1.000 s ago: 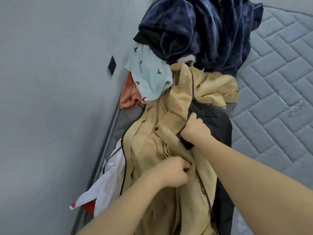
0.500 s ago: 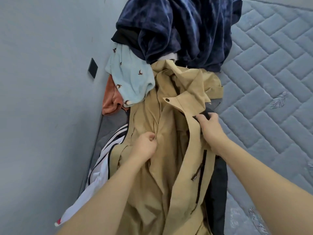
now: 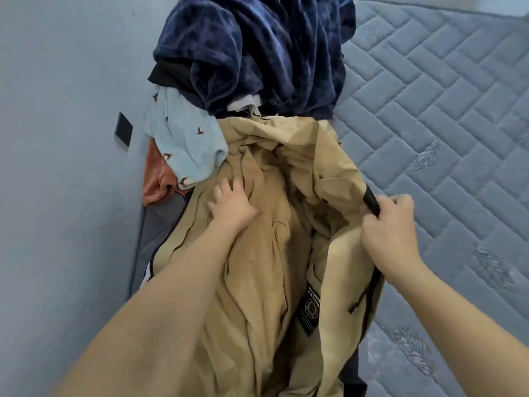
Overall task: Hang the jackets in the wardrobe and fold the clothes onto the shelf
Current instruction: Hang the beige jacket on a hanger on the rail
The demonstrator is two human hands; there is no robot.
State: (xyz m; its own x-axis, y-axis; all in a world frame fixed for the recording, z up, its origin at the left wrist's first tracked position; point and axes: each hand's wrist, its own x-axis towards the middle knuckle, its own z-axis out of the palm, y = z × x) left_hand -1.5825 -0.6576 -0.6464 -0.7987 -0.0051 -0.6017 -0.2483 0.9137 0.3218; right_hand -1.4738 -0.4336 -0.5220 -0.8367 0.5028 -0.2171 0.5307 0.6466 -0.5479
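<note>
You have the tan jacket [image 3: 257,253] spread open along the mattress's [image 3: 429,124] wall-side edge.

Your left hand [image 3: 233,203] lies flat on its lining, fingers spread and relaxed; your right hand [image 3: 390,227] pinches the jacket's front edge, seemingly at a dark zipper strip. Beyond the collar sit a blue towel [image 3: 186,138], an orange cloth [image 3: 156,181] and a navy blanket [image 3: 257,47].
</note>
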